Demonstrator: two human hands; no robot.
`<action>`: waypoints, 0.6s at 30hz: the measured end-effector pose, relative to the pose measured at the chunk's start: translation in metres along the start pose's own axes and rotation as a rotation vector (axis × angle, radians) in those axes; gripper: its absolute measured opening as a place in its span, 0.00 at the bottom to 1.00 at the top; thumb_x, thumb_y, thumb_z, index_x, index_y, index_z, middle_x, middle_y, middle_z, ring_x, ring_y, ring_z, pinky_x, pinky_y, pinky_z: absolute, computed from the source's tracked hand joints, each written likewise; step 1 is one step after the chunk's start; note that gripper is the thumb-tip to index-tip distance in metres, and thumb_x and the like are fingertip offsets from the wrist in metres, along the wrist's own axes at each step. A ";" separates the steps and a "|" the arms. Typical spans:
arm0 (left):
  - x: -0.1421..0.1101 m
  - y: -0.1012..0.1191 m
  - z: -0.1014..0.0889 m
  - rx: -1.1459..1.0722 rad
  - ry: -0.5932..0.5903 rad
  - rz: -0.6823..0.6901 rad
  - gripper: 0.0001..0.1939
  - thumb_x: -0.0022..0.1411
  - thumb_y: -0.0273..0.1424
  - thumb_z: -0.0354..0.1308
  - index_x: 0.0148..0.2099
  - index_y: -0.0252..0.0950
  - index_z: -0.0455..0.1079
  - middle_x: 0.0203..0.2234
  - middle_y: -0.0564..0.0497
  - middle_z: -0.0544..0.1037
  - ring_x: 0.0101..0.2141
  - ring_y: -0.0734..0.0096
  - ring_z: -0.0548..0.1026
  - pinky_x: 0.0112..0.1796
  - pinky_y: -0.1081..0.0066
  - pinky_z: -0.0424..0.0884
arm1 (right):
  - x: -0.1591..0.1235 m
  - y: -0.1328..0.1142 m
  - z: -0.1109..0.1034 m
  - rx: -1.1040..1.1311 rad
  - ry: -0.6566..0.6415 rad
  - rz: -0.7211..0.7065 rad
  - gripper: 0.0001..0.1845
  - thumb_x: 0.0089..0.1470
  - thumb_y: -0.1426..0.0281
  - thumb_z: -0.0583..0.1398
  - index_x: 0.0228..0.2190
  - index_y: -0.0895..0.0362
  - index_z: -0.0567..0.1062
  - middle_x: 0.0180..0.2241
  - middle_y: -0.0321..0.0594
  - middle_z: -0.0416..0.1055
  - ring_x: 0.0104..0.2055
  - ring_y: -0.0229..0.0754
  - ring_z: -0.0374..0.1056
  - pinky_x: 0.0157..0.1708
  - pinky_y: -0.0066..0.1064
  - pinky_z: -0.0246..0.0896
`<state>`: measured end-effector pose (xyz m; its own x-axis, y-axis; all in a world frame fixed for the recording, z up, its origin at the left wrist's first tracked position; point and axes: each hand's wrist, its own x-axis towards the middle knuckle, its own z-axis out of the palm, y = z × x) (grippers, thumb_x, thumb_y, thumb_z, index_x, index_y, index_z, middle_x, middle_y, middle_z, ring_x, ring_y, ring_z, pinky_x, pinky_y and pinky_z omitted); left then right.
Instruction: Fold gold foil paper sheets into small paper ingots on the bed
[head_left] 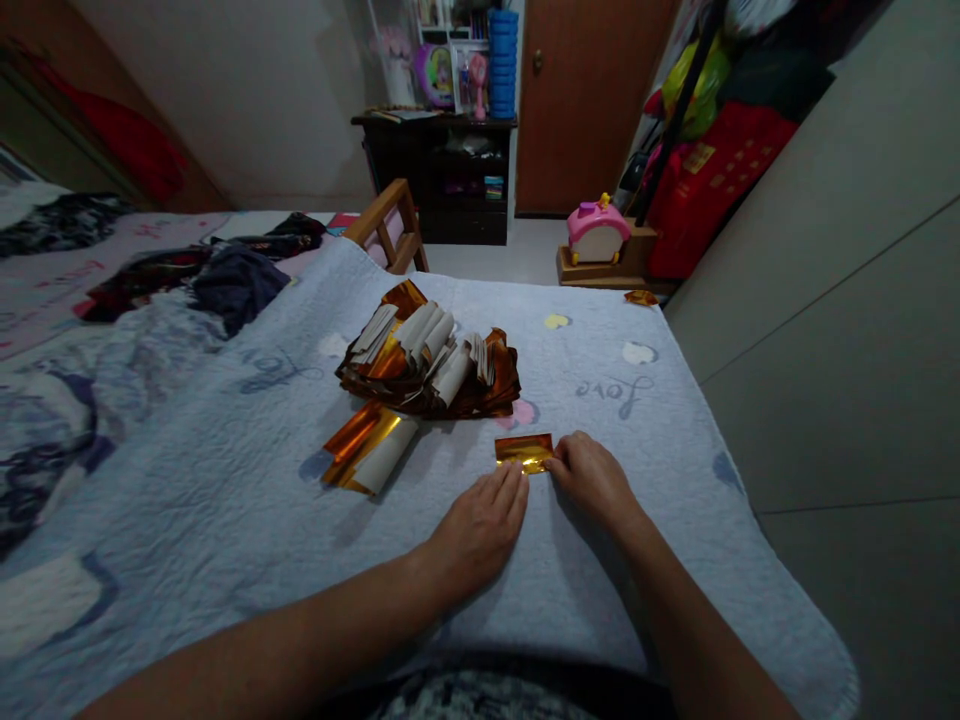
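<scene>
**Both hands on a gold foil sheet**

A small folded gold foil sheet (524, 452) lies on the quilted bed cover (225, 480) — left hand (480, 528) flat, fingertips on its near edge; right hand (592, 478) pinching its right end. Behind it sits a pile of foil sheets (427, 362), with a loose stack (369, 449) to the left.

The small gold sheet (524, 451) looks like shiny, smooth foil. The pile of sheets (429, 362) is glossy gold foil with dull white paper backs. The bed cover (225, 470) is soft, matt, stitched cloth.
</scene>
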<state>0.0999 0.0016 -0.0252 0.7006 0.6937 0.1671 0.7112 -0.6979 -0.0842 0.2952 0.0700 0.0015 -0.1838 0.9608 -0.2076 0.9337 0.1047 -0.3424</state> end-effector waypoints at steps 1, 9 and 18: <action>0.000 0.000 0.000 -0.002 -0.002 -0.002 0.24 0.65 0.21 0.47 0.62 0.22 0.64 0.60 0.30 0.71 0.59 0.49 0.72 0.56 0.58 0.70 | -0.001 0.000 0.001 0.022 0.014 0.019 0.05 0.60 0.69 0.59 0.32 0.56 0.73 0.34 0.43 0.74 0.35 0.43 0.68 0.32 0.31 0.50; 0.008 -0.001 -0.009 -0.044 -0.064 -0.033 0.24 0.69 0.22 0.46 0.65 0.27 0.60 0.59 0.35 0.72 0.58 0.53 0.71 0.53 0.59 0.69 | -0.015 -0.007 0.010 0.013 0.107 -0.032 0.05 0.63 0.73 0.57 0.35 0.55 0.73 0.36 0.41 0.74 0.39 0.43 0.68 0.35 0.31 0.51; 0.028 0.005 -0.019 -0.068 -0.197 -0.161 0.24 0.69 0.24 0.49 0.65 0.30 0.60 0.51 0.40 0.75 0.47 0.56 0.71 0.45 0.59 0.70 | -0.015 -0.009 0.012 -0.032 0.122 -0.036 0.07 0.64 0.72 0.57 0.36 0.56 0.75 0.37 0.41 0.75 0.41 0.44 0.69 0.38 0.32 0.52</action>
<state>0.1220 0.0137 -0.0027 0.5815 0.8132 -0.0217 0.8134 -0.5817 -0.0044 0.2856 0.0516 -0.0031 -0.1804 0.9801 -0.0826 0.9368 0.1456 -0.3180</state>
